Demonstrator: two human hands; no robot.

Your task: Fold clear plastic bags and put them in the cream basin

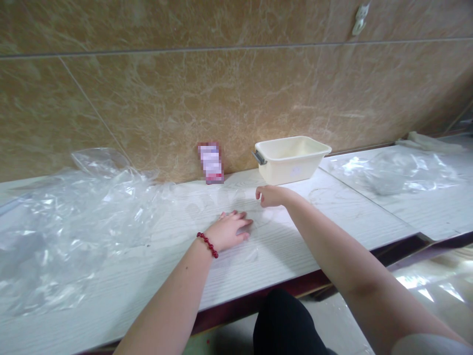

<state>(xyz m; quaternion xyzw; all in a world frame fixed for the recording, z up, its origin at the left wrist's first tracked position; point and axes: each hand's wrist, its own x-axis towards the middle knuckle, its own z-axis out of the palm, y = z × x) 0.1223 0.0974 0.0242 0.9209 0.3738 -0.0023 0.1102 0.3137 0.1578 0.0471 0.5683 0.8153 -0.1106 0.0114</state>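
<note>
My left hand (pixel 232 230), with a red bead bracelet (pixel 207 245) at the wrist, lies palm down on the white wood-grain table (pixel 236 281), its fingers spread. To its right and a little farther back is my right hand (pixel 272 196), bent at the wrist with its fingers curled down. What its fingertips hold, if anything, is too faint to make out. Faint glossy outlines around both hands look like thin clear plastic lying flat on the table. Just behind my right hand stands a cream plastic tub (pixel 290 165) with a grey handle.
A large heap of clear plastic bags (pixel 84 217) covers the left side. More clear plastic (pixel 401 170) lies at the right, beyond a table seam. A small printed card or packet (pixel 212 163), blurred, leans against the brown marbled wall (pixel 166 98). A white hook (pixel 360 19) is fixed higher up.
</note>
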